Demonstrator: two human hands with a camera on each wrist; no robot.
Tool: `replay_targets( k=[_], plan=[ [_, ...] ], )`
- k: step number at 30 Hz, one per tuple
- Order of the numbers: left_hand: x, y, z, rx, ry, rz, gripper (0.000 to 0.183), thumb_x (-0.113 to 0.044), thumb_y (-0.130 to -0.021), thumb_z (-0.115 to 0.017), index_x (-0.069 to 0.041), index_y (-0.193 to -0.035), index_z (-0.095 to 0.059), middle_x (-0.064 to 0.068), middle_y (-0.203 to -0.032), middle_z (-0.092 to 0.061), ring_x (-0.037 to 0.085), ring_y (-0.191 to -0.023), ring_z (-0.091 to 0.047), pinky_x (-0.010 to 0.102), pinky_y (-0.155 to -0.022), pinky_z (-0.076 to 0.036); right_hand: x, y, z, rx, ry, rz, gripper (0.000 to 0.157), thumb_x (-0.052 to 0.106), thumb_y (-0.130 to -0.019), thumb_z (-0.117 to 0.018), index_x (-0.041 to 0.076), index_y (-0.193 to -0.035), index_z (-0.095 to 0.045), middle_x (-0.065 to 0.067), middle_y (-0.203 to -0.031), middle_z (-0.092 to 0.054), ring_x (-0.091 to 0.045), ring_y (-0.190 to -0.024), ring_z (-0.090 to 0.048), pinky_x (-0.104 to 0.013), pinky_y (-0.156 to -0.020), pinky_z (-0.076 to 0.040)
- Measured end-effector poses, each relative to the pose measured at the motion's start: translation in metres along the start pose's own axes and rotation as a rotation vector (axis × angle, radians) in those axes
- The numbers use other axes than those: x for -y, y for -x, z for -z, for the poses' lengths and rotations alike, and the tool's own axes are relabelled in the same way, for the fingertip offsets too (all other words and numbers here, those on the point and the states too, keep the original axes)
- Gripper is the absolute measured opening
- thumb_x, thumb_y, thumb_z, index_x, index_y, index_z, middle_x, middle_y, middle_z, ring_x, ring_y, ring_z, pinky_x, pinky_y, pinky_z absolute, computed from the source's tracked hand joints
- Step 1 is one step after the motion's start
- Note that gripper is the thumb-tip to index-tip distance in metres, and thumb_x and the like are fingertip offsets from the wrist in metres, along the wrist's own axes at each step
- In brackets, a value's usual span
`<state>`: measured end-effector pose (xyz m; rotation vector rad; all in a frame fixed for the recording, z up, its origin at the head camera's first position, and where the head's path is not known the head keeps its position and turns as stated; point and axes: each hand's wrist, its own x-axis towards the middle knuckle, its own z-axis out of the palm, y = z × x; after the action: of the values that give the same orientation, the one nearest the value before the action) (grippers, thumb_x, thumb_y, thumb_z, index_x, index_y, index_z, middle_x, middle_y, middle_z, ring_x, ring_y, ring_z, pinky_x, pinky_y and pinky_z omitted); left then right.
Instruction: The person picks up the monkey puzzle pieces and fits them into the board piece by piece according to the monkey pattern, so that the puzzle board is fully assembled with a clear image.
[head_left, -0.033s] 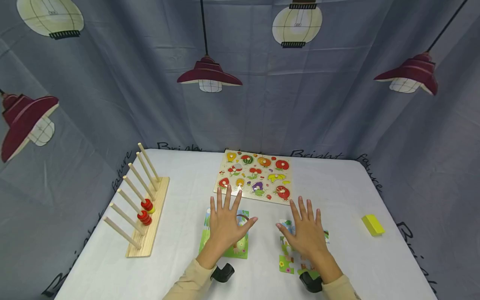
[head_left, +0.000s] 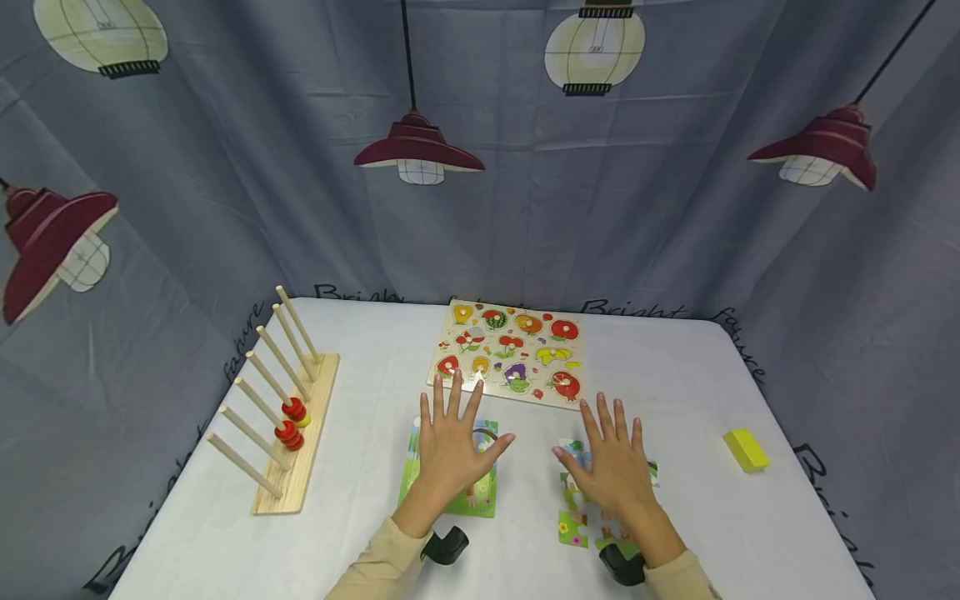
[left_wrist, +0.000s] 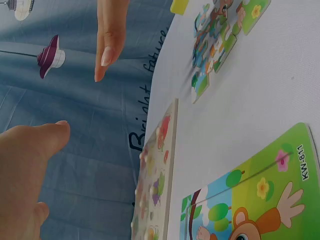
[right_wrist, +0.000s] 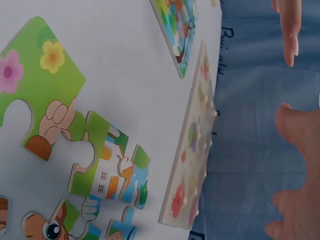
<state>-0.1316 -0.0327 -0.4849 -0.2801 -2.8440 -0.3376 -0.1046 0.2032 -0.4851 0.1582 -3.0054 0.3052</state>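
Left hand (head_left: 450, 454): fingers spread, nothing gripped, palm down over picture board (head_left: 484, 502) with monkey on green ground. Right hand (head_left: 617, 465): likewise released, fingers spread, above loose jigsaw pieces (head_left: 573, 531) on desk (head_left: 375, 375), some pieces joined or touching. Fruit board (head_left: 528, 355) lies flat just beyond both hands. Yellow block (head_left: 746, 451) near right side of desk. Wooden peg rack (head_left: 318, 421) at left, red rings (head_left: 288, 436) on two pegs.
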Motion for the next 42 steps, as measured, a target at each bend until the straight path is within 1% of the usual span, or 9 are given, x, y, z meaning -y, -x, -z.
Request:
replay_targets(
  k=[15, 18, 21, 24, 26, 31, 34, 38, 42],
  plan=[
    [0.005, -0.001, 0.000, -0.006, 0.037, 0.018, 0.088, -0.076, -0.074, -0.040, -0.026, -0.144, -0.024, 0.009, -0.153, -0.011, 0.035, -0.141, 0.003, 0.056, -0.112, -0.004, -0.002, 0.001, 0.002, -0.020, -0.015, 0.001, 0.087, 0.065, -0.079, -0.047, 0.012, -0.144, -0.024, -0.018, -0.151, -0.015, -0.038, -0.140, -0.003, -0.061, -0.110, -0.004],
    [0.006, 0.001, 0.000, -0.010, 0.044, 0.016, 0.087, -0.076, -0.074, -0.042, -0.024, -0.143, -0.029, 0.011, -0.152, -0.015, 0.036, -0.141, 0.001, 0.057, -0.112, -0.005, -0.003, 0.000, 0.001, -0.017, -0.022, -0.015, 0.085, 0.063, -0.079, -0.049, 0.011, -0.143, -0.027, -0.020, -0.149, -0.021, -0.041, -0.138, -0.011, -0.063, -0.108, -0.006],
    [0.009, 0.004, -0.001, 0.000, 0.064, 0.033, 0.087, -0.074, -0.073, -0.045, -0.023, -0.142, -0.031, 0.013, -0.152, -0.018, 0.037, -0.141, 0.001, 0.058, -0.111, -0.006, -0.005, 0.000, -0.002, -0.038, -0.074, -0.033, 0.079, 0.055, -0.080, -0.057, 0.008, -0.139, -0.035, -0.023, -0.141, -0.036, -0.043, -0.131, -0.029, -0.065, -0.105, -0.015],
    [0.014, 0.010, -0.005, 0.011, 0.136, 0.068, 0.087, -0.068, -0.074, -0.052, -0.018, -0.142, -0.032, 0.018, -0.150, -0.020, 0.039, -0.140, -0.001, 0.058, -0.111, -0.006, -0.010, -0.002, -0.007, -0.040, -0.199, -0.076, 0.067, 0.043, -0.082, -0.061, 0.005, -0.134, -0.042, -0.024, -0.131, -0.048, -0.042, -0.120, -0.044, -0.063, -0.099, -0.030],
    [0.020, 0.016, -0.009, 0.013, 0.207, 0.099, 0.083, -0.061, -0.076, -0.057, -0.014, -0.141, -0.033, 0.021, -0.147, -0.024, 0.041, -0.139, -0.006, 0.058, -0.110, -0.006, -0.015, -0.002, -0.012, -0.004, -0.327, -0.123, 0.061, 0.037, -0.084, -0.061, 0.004, -0.132, -0.044, -0.024, -0.127, -0.050, -0.040, -0.117, -0.048, -0.060, -0.095, -0.037],
    [0.041, 0.034, -0.024, -0.021, 0.377, 0.198, 0.068, -0.037, -0.080, -0.064, -0.002, -0.133, -0.041, 0.028, -0.136, -0.037, 0.047, -0.131, -0.024, 0.062, -0.107, -0.009, -0.023, -0.003, -0.025, 0.133, -0.543, -0.218, 0.055, 0.028, -0.087, -0.058, 0.004, -0.133, -0.041, -0.024, -0.128, -0.048, -0.040, -0.118, -0.046, -0.054, -0.095, -0.040],
    [0.054, 0.043, -0.033, -0.013, 0.420, 0.274, 0.068, -0.036, -0.080, -0.065, 0.003, -0.131, -0.042, 0.030, -0.133, -0.039, 0.048, -0.128, -0.028, 0.063, -0.104, -0.014, -0.028, -0.004, -0.032, 0.159, -0.553, -0.212, 0.054, 0.024, -0.086, -0.060, 0.004, -0.133, -0.042, -0.024, -0.127, -0.050, -0.039, -0.118, -0.046, -0.053, -0.096, -0.039],
    [0.069, 0.051, -0.043, 0.008, 0.441, 0.363, 0.082, -0.043, -0.077, -0.066, 0.006, -0.134, -0.035, 0.030, -0.135, -0.036, 0.046, -0.129, -0.026, 0.060, -0.104, -0.019, -0.034, -0.005, -0.039, 0.146, -0.529, -0.179, 0.055, 0.022, -0.083, -0.063, 0.003, -0.131, -0.044, -0.023, -0.124, -0.052, -0.040, -0.116, -0.047, -0.054, -0.095, -0.039],
    [0.079, 0.059, -0.046, 0.026, 0.459, 0.390, 0.097, -0.051, -0.071, -0.069, 0.007, -0.137, -0.028, 0.027, -0.140, -0.029, 0.043, -0.133, -0.019, 0.057, -0.107, -0.016, -0.038, -0.010, -0.045, 0.151, -0.515, -0.165, 0.056, 0.023, -0.081, -0.065, 0.003, -0.130, -0.046, -0.022, -0.122, -0.053, -0.040, -0.115, -0.046, -0.055, -0.094, -0.038]
  ],
)
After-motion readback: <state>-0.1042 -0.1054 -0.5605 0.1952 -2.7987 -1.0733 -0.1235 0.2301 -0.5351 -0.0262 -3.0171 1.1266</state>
